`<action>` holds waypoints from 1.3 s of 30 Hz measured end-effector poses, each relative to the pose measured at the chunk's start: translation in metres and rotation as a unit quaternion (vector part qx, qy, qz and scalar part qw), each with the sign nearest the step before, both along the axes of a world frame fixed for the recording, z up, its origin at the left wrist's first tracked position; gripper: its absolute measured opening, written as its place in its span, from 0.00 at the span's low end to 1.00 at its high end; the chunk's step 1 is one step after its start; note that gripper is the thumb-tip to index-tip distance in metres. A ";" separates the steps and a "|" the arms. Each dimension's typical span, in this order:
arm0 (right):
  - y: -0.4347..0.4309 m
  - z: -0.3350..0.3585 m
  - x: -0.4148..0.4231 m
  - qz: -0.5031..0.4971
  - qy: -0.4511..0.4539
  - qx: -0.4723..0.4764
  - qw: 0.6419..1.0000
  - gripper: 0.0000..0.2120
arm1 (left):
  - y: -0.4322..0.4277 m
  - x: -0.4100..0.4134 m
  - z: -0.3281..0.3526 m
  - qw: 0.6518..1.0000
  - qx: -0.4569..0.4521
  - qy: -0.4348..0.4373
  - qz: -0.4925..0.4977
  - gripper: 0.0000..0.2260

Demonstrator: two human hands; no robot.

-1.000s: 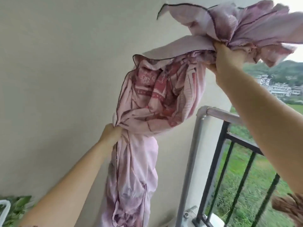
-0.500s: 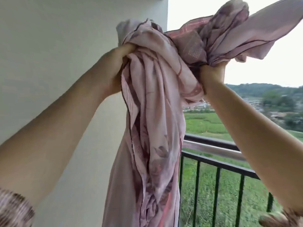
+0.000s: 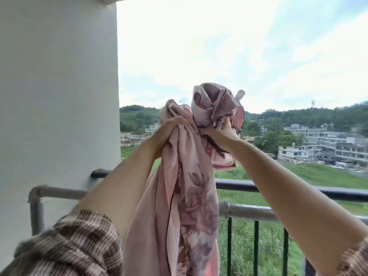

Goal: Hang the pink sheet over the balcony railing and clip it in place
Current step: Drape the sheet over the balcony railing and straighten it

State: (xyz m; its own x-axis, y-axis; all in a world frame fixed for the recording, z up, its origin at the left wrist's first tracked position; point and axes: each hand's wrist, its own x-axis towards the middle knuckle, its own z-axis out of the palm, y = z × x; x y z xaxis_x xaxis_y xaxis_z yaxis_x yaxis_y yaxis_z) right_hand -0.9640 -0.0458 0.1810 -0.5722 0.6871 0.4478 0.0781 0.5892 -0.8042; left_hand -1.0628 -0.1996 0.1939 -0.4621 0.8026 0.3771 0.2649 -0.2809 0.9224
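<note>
The pink sheet [image 3: 185, 196], patterned with darker flowers, is bunched into a thick rope and held up in front of me above the balcony railing [image 3: 278, 191]. My left hand [image 3: 169, 129] grips the bunch at its top left. My right hand [image 3: 221, 132] grips it just to the right, with a crumpled ball of cloth sticking up above the fingers. The long tail of the sheet hangs straight down between my arms, on my side of the rail, and hides part of it. No clip is in view.
A white wall [image 3: 57, 96] closes the left side. A grey metal pipe [image 3: 251, 213] runs below the dark top rail, with vertical bars beneath. Beyond lie green fields, buildings and hills.
Both hands have come together and stretched farther out toward the railing. The loose cloth that spread to the upper right has collapsed into a ball. My view has swung right, away from the wall.
</note>
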 end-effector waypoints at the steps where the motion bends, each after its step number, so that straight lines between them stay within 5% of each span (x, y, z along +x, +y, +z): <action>1: 0.009 -0.011 0.001 -0.001 -0.042 0.012 0.999 0.40 | 0.014 -0.004 -0.019 0.999 -0.037 -0.007 -0.015 0.07; 5: 0.023 -0.047 0.015 0.026 -0.212 0.017 0.977 0.08 | 0.039 -0.022 -0.078 0.983 -0.149 0.026 0.105 0.05; 7: 0.019 -0.055 0.024 0.064 -0.266 0.019 0.962 0.08 | 0.028 -0.026 -0.080 0.940 -0.312 0.098 0.097 0.10; 9: 0.008 -0.057 0.030 0.098 -0.282 0.026 0.954 0.16 | 0.013 -0.024 -0.074 0.918 -0.366 0.122 0.094 0.14; 13: -0.030 -0.055 0.042 0.094 -0.216 0.084 0.968 0.18 | -0.005 -0.002 -0.068 0.947 -0.202 0.169 0.184 0.10; 20: -0.090 -0.097 0.095 0.038 0.078 0.180 0.980 0.06 | -0.062 0.062 -0.124 0.867 0.047 0.364 0.338 0.13; 23: -0.112 -0.138 0.120 -0.030 0.147 0.188 0.971 0.05 | -0.085 0.090 -0.168 0.816 0.057 0.404 0.409 0.19; 28: -0.130 -0.195 0.129 -0.053 0.104 0.096 0.989 0.04 | -0.098 0.118 -0.222 0.818 -0.064 0.376 0.430 0.29; 33: -0.139 -0.203 0.119 0.090 0.046 -0.134 0.986 0.08 | -0.103 0.117 -0.214 0.794 -0.073 0.432 0.421 0.13; 36: -0.144 -0.194 0.117 0.136 0.071 -0.154 0.976 0.09 | -0.110 0.113 -0.204 0.828 -0.035 0.419 0.371 0.07; 39: -0.143 -0.171 0.118 0.162 0.078 -0.150 0.972 0.09 | -0.123 0.100 -0.181 0.927 0.042 0.267 0.260 0.09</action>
State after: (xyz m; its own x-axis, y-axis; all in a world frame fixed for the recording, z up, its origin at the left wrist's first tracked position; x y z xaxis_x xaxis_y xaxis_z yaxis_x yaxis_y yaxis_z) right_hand -0.8456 -0.1891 0.0097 -0.7222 0.5948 0.3530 -0.2091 0.2987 -0.9311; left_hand -0.9632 -0.3229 0.0132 -0.5071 0.4822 0.7144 0.7975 -0.0517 0.6010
